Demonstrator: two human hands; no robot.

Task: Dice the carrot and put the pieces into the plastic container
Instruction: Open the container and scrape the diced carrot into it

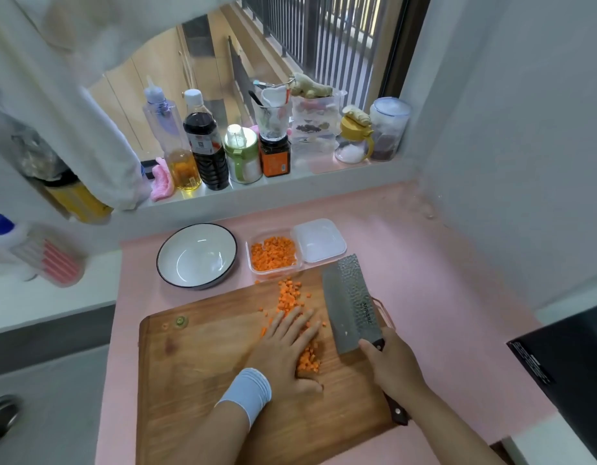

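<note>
**On the board: one fist on the knife, one flat palm on the carrot**

At the right edge of the cutting board (196, 380), the right hand (391, 364) is clenched round the dark handle of the knife (349, 303), fingers curled under and thumb up by the heel of the blade; the broad hammered blade points toward twelve o'clock, tilted so its flat side faces up, and its tip reaches the far edge of the board. At nine o'clock from the blade, just beside it, the left hand (283, 347) lies released, fingers straight and together, palm down on the carrot pieces (290, 297); small orange cubes show under and around the fingers and beside the thumb, and a loose band of them runs on toward twelve o'clock from the fingertips; a few strays sit at ten o'clock. A pale wristband (245, 394) wraps the left wrist.

Beyond the board, at twelve o'clock, the plastic container (276, 272) stands touching the board's far edge, already holding a good layer of diced carrot; its lid (319, 241) lies just beside it at three o'clock. At nine o'clock from the container sits a white bowl (196, 255) with a dark rim. All of this rests on a pink counter (441, 297); further off at twelve o'clock, bottles (203, 142) and jars line the windowsill (283, 182).
</note>
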